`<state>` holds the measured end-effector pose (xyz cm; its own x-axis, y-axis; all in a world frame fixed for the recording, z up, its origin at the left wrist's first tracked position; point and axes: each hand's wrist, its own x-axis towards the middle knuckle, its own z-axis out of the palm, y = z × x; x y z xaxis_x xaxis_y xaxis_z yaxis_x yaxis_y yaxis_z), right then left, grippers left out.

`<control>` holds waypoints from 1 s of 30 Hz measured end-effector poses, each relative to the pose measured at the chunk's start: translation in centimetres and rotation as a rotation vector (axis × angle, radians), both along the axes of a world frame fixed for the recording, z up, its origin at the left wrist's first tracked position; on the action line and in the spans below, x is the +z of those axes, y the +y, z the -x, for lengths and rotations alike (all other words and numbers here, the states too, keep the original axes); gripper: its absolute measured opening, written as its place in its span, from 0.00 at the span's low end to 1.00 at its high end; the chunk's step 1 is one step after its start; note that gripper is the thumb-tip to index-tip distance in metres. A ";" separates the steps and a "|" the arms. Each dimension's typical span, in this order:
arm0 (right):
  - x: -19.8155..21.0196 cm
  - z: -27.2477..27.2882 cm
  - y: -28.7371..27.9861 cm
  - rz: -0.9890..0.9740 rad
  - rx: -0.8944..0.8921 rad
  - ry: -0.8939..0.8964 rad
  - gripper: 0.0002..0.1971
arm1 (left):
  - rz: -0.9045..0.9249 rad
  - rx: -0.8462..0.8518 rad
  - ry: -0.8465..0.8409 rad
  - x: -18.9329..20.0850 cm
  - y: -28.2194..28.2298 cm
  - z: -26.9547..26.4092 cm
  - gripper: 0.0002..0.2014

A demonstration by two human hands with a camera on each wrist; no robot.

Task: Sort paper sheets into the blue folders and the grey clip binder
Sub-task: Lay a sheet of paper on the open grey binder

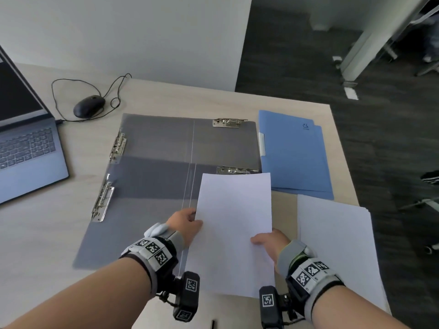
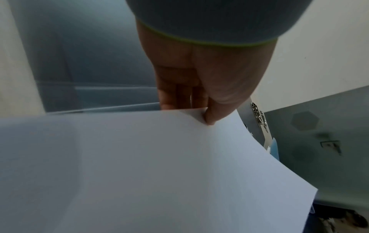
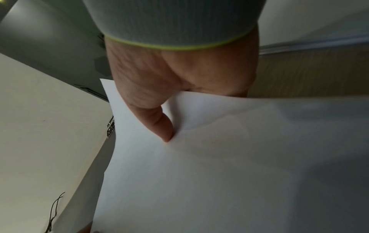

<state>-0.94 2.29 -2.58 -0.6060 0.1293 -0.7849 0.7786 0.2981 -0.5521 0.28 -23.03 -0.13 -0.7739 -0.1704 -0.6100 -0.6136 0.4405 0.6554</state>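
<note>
A white paper sheet [image 1: 234, 231] hangs over the near right part of the open grey clip binders [image 1: 152, 176], held by both hands. My left hand [image 1: 187, 223] pinches its left edge, thumb on top [image 2: 209, 116]. My right hand [image 1: 270, 243] pinches its right edge, thumb pressed on the paper [image 3: 165, 130]. The two grey binders lie open, overlapping, with metal clips [image 1: 229, 122] at their edges. Blue folders [image 1: 294, 153] are stacked right of the binders. A pile of white sheets [image 1: 339, 248] lies at the table's near right.
A laptop [image 1: 26, 143] stands open at the left. A black mouse [image 1: 89, 105] with its looped cable lies behind the binders. The table's right edge [image 1: 344, 148] drops to dark floor. A dark pen tip [image 1: 212, 324] shows at the near edge.
</note>
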 end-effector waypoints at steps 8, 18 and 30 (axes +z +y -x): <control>-0.7 -0.1 1.0 -0.024 -0.026 0.088 0.11 | -0.119 0.146 0.001 -0.8 0.0 0.0 0.17; -1.2 1.5 1.7 -0.080 0.013 0.143 0.05 | -0.103 0.223 0.017 -1.6 0.1 0.8 0.20; -1.0 2.4 1.0 -0.127 0.051 0.140 0.04 | 0.092 0.086 0.060 -0.6 0.3 1.2 0.15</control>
